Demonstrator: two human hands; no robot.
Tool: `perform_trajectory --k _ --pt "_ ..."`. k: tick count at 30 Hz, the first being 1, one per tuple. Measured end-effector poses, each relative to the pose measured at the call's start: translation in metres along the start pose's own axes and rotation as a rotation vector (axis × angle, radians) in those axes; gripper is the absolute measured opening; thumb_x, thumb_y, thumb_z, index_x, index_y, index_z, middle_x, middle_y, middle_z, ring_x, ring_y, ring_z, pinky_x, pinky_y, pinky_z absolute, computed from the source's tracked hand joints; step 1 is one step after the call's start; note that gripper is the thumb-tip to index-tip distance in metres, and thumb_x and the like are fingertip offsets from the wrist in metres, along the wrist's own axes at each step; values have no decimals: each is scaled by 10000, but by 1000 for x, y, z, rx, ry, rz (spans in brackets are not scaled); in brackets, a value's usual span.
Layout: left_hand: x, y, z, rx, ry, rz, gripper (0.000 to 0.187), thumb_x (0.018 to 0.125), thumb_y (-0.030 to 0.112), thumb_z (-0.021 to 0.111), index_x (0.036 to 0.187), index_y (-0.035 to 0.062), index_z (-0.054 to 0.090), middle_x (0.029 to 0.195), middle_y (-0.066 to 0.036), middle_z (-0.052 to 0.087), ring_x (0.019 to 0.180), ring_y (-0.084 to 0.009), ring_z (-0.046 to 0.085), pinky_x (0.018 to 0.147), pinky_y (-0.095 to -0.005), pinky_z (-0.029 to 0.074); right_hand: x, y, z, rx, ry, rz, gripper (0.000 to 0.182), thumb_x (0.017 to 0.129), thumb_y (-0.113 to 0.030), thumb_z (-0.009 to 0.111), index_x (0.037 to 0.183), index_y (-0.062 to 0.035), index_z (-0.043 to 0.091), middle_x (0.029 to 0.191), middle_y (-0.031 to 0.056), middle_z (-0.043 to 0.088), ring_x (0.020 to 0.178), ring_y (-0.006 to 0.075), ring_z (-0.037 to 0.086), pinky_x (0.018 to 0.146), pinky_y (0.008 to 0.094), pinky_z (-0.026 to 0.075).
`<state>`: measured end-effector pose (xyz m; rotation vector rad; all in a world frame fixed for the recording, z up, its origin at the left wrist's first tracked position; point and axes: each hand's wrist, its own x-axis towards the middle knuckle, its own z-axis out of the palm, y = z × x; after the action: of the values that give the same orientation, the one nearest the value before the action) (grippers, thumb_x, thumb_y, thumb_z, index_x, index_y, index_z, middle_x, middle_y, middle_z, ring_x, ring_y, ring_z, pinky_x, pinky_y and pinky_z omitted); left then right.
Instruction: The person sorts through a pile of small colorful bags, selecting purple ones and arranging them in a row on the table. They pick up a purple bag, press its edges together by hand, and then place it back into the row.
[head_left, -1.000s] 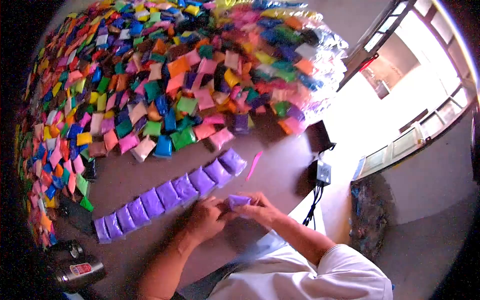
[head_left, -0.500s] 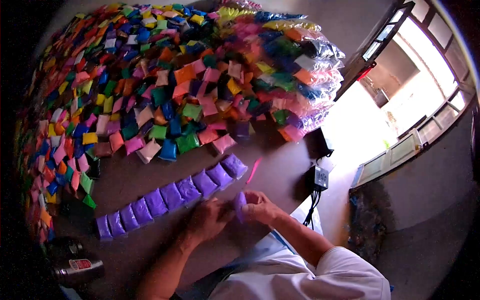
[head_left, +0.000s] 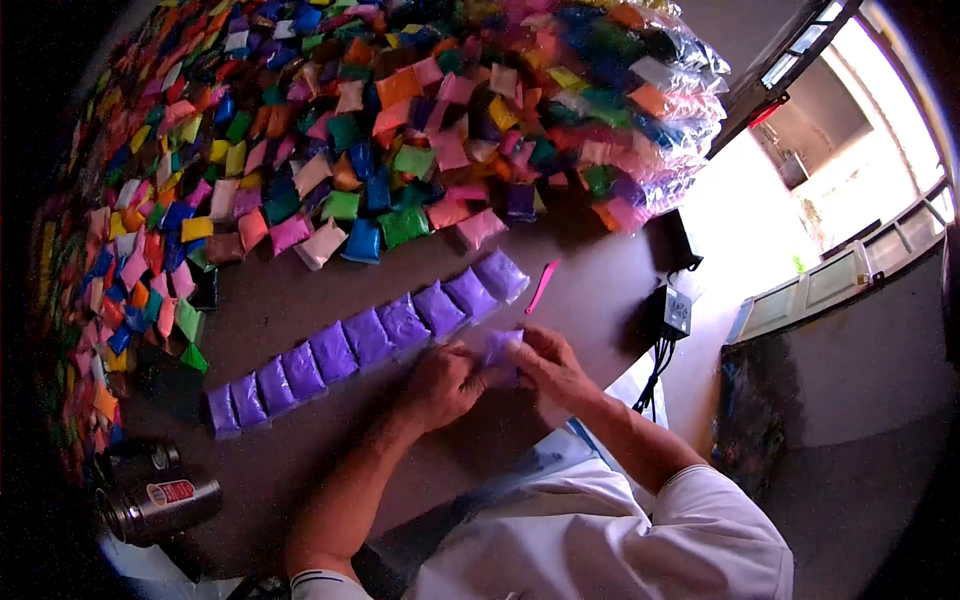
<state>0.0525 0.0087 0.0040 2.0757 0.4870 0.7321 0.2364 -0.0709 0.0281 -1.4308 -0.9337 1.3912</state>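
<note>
My right hand grips a small purple packet, with its thumb across the packet's face. At the packet's lower left edge, my left hand has its fingers curled and pinching. Just beyond both hands, a slanting row of joined purple packets lies flat on the brown table. The packets look soft and filled, in shiny clear film. To the right of the row's upper end lies a thin pink strip, apart from my hands.
A large heap of colourful small packets covers the table's far and left side. Clear bags of packets are stacked at its right end. A metal flask lies lower left. A black box with cables stands at the right edge, near an open doorway.
The packet in my hands has turned from edge-on to showing its broad face. The camera view has shifted, moving the table scene within the frame. The row keeps its place on the table.
</note>
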Motion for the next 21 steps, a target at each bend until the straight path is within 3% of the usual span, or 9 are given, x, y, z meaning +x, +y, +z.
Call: perform_trajectory --k 1,3,6,8,11,13,16,18,21 --pt "-1 -1 1 49 -27 -19 267 905 263 591 930 2 641 914 -203 643 875 -394 610 776 -458 476 -1 3 -3 8 0 9 270 933 -257 614 1032 -7 590 883 -10 593 797 80 538 653 251 450" --pt "-2 -5 2 98 -59 -41 262 911 256 584 917 1 641 907 -203 642 861 -394 611 768 -457 476 -2 3 -4 -15 31 -104 284 922 -327 628 964 -46 622 756 -37 558 624 43 485 514 202 374" --pt "-2 -8 3 108 -128 -111 280 913 275 578 900 2 637 900 -211 635 870 -401 604 765 -451 473 0 14 -5 7 70 -115 281 927 -329 620 920 -48 623 729 -27 562 634 53 513 520 204 404" --pt "-3 -4 2 56 7 -16 292 913 276 578 833 -2 618 859 -215 622 843 -412 594 740 -464 467 3 22 3 32 70 -128 282 927 -328 619 918 -46 620 725 -26 564 645 56 524 523 207 414" --pt "-3 -6 4 -3 3 -30 415 933 357 557 893 -54 597 882 -238 613 876 -392 599 785 -432 471 1 21 18 264 173 -79 297 930 -331 614 926 -34 611 757 -19 577 670 58 535 526 209 417" --pt "-5 -7 8 47 21 -40 375 922 333 569 840 -32 594 859 -234 609 842 -409 589 747 -457 461 -3 10 9 160 19 -23 303 939 -329 599 970 -28 604 826 -6 591 695 68 539 542 220 427" --pt "-13 0 15 103 59 -104 348 912 312 581 787 -13 588 836 -233 602 813 -426 579 711 -479 451 6 14 -24 -56 95 -5 296 948 -260 588 1037 23 594 855 30 611 767 131 568 665 294 467" --pt "-23 8 17 130 81 -169 354 913 316 581 788 -16 584 837 -237 599 818 -425 579 713 -476 450 18 12 -38 -347 222 -287 291 951 -281 570 1047 -7 602 814 36 615 750 128 566 647 311 467" --pt "-48 29 30 34 122 -367 386 921 320 576 736 -18 559 774 -228 580 762 -425 562 673 -473 435 48 16 -77 -663 371 -386 383 899 -406 602 929 -26 638 700 49 609 701 159 590 629 322 471"
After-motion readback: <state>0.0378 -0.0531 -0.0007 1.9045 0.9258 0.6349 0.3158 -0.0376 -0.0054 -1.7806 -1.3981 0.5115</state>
